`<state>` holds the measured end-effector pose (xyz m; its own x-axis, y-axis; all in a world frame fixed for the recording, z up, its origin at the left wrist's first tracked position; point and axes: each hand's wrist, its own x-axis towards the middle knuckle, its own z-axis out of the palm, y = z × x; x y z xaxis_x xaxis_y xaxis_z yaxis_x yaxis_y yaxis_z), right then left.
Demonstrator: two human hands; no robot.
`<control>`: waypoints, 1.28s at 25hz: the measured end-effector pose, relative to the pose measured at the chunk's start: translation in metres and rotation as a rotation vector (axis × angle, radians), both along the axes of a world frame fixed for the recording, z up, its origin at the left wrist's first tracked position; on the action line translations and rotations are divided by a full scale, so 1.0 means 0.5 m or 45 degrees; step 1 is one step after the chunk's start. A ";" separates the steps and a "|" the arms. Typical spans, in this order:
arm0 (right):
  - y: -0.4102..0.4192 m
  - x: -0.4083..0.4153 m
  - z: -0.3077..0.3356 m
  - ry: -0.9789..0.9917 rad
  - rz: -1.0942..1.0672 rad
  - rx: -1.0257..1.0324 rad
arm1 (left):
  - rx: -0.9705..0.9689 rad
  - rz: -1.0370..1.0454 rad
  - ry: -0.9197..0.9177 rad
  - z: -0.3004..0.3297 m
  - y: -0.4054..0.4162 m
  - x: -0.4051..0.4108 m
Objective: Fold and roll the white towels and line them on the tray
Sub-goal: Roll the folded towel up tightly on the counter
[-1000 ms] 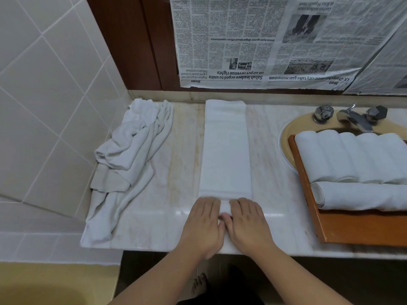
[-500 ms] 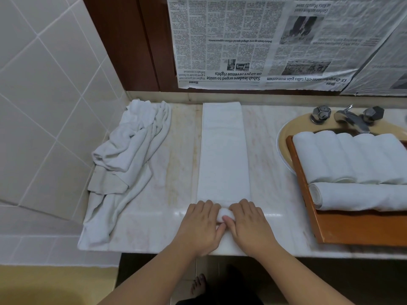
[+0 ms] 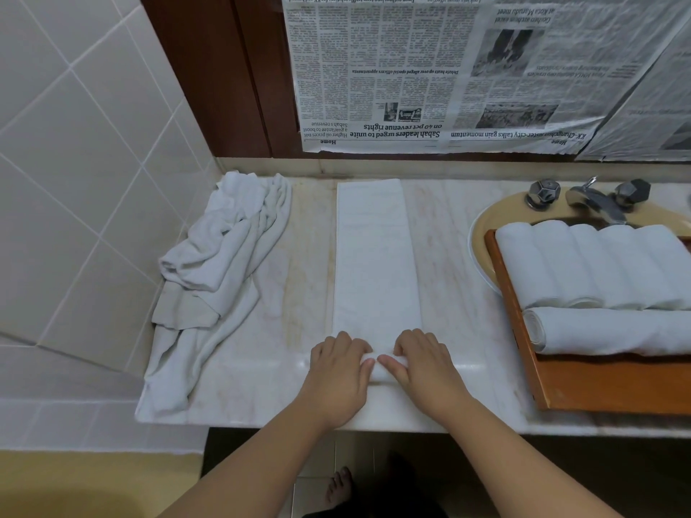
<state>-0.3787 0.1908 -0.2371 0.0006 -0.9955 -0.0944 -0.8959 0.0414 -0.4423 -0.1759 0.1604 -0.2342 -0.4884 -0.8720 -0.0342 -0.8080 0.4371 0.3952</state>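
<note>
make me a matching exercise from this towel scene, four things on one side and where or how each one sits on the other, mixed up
Things:
1. folded towel
2. crumpled towels
3. rolled towels
4. tap

Places or states:
A. heaped at the counter's left end by the tiled wall
B. at the back of the basin, behind the tray
C. flat strip mid-counter, near end being rolled under both hands
D. lined up on the wooden tray

Pairs: 1-C, 2-A, 3-D, 4-B
</note>
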 end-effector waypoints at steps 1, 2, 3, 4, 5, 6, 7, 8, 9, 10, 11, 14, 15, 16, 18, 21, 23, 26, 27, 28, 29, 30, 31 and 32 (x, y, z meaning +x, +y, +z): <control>-0.006 0.002 0.003 -0.015 -0.014 0.005 | -0.008 0.050 0.061 -0.003 0.003 -0.001; -0.011 0.004 0.005 -0.024 -0.038 0.009 | -0.043 0.069 0.091 -0.005 0.007 -0.001; -0.017 0.006 0.005 -0.024 -0.072 0.004 | -0.109 0.066 0.098 -0.009 0.009 0.001; -0.023 0.008 0.004 -0.017 -0.112 -0.005 | -0.197 0.048 0.095 -0.018 0.011 0.004; -0.027 0.010 0.002 -0.003 -0.150 -0.011 | -0.299 0.016 0.097 -0.028 0.015 0.008; -0.032 0.012 -0.001 0.018 -0.177 -0.011 | -0.385 -0.020 0.097 -0.034 0.018 0.012; -0.036 0.013 -0.003 0.033 -0.197 -0.008 | -0.443 -0.057 0.092 -0.036 0.019 0.016; -0.039 0.014 -0.004 0.041 -0.213 -0.015 | -0.465 -0.093 0.083 -0.037 0.017 0.019; -0.040 0.013 -0.004 0.043 -0.224 -0.026 | -0.457 -0.125 0.076 -0.039 0.015 0.023; -0.042 0.014 0.001 0.049 -0.234 -0.033 | -0.427 -0.139 0.079 -0.039 0.011 0.025; -0.044 0.013 0.006 0.055 -0.242 -0.039 | -0.376 -0.134 0.092 -0.037 0.006 0.026; -0.036 0.013 0.010 0.141 -0.192 -0.178 | -0.199 -0.056 0.122 -0.022 -0.012 0.024; -0.024 0.011 0.002 0.168 -0.146 -0.276 | -0.151 -0.041 0.115 -0.017 -0.017 0.022; -0.009 0.005 -0.008 0.170 -0.105 -0.359 | -0.105 -0.035 0.101 -0.014 -0.023 0.021; 0.022 -0.015 -0.027 0.124 -0.041 -0.425 | -0.034 -0.029 0.072 -0.007 -0.036 0.020; 0.048 -0.047 -0.031 0.102 -0.002 -0.397 | 0.069 -0.002 0.059 0.009 -0.054 0.015; 0.040 -0.058 -0.018 0.090 -0.025 -0.287 | 0.170 0.081 0.107 0.018 -0.061 0.011; 0.015 -0.057 0.003 0.017 -0.112 -0.021 | 0.308 0.296 0.322 0.019 -0.062 0.008; 0.009 -0.057 0.008 -0.016 -0.142 0.044 | 0.315 0.338 0.393 0.015 -0.059 0.005; 0.005 -0.056 0.013 -0.045 -0.166 0.089 | 0.297 0.376 0.453 0.009 -0.055 0.002; 0.001 -0.055 0.017 -0.073 -0.184 0.129 | 0.256 0.411 0.491 0.001 -0.050 0.001; -0.003 -0.054 0.020 -0.103 -0.200 0.162 | 0.194 0.431 0.492 -0.006 -0.045 0.001; -0.008 -0.053 0.024 -0.128 -0.217 0.193 | 0.114 0.422 0.463 -0.012 -0.041 0.004; -0.016 -0.053 0.027 -0.143 -0.237 0.225 | 0.047 0.381 0.414 -0.017 -0.038 0.010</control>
<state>-0.4054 0.1830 -0.2234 -0.1609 -0.9474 -0.2766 -0.8115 0.2865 -0.5093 -0.1707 0.1415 -0.2428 -0.2053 -0.9776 0.0459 -0.7277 0.1839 0.6608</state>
